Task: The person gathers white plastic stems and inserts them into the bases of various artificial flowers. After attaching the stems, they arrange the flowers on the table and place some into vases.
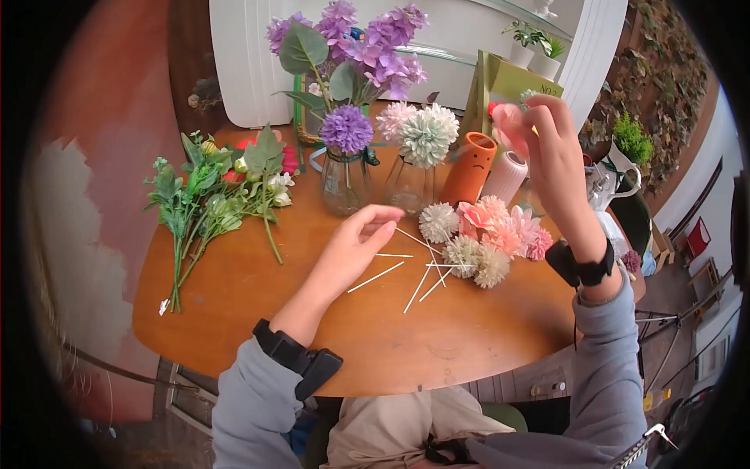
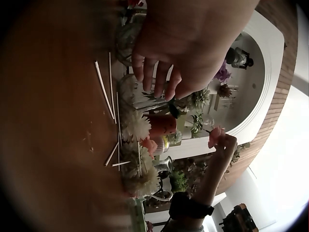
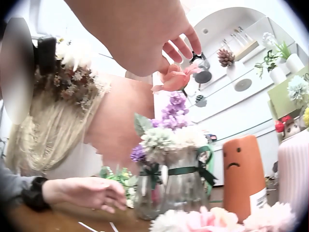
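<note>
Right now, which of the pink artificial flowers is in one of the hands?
The broad-petalled pink artificial flower raised in the right hand; the heaped pink flowers lie on the brown wooden table.

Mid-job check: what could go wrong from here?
The right hand holds a pink flower raised higher than the orange vase; lowering it carelessly might knock that vase over. The loose white sticks lie close to the left hand and could get brushed aside. The glass vases stand close together, so bumping one might tip both.
</note>
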`<move>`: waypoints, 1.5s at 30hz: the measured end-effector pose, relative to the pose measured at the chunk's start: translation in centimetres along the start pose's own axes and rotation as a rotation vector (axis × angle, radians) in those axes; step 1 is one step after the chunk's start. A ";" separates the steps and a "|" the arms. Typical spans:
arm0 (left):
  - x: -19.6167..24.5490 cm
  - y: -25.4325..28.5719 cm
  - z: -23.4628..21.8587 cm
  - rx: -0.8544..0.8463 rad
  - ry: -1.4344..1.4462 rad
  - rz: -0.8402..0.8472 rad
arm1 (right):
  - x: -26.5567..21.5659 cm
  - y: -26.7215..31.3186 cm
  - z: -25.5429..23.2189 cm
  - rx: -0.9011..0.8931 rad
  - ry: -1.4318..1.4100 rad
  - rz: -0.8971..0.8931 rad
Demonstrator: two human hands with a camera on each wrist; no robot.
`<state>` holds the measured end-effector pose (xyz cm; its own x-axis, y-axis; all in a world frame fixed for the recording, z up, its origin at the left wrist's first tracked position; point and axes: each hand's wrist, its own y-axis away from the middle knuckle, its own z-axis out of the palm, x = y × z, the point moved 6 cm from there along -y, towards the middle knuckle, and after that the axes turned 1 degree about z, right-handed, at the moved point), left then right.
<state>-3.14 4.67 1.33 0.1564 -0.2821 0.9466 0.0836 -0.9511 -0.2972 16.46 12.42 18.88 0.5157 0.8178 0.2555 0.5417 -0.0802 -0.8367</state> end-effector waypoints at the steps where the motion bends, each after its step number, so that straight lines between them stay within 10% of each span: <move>1: 0.4 0.0 0.3 0.006 0.029 0.026 | -1.1 0.2 -0.8 0.005 -0.040 -0.013; 11: 2.2 1.5 3.1 -0.434 0.164 -0.019 | -7.7 3.5 1.1 -0.143 -0.340 -0.087; 26: -0.1 1.1 0.4 -0.203 -0.283 -0.245 | 1.2 7.1 3.6 -0.263 -0.080 0.165; 32: -1.5 0.5 -0.9 0.106 -0.553 0.120 | -1.1 9.2 1.9 -0.468 -0.146 0.120; 37: -0.8 0.4 0.8 -0.094 -0.161 -0.070 | -2.8 13.0 1.7 -0.888 -0.294 0.131; 45: 0.0 1.5 4.0 -0.372 -0.083 -0.141 | -5.6 11.5 2.1 -0.674 -0.479 0.076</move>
<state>0.90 3.72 0.40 0.2495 -0.1489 0.9568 -0.2496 -0.9646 -0.0851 18.39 8.16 6.80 0.3108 0.9384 -0.1512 0.8772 -0.3444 -0.3346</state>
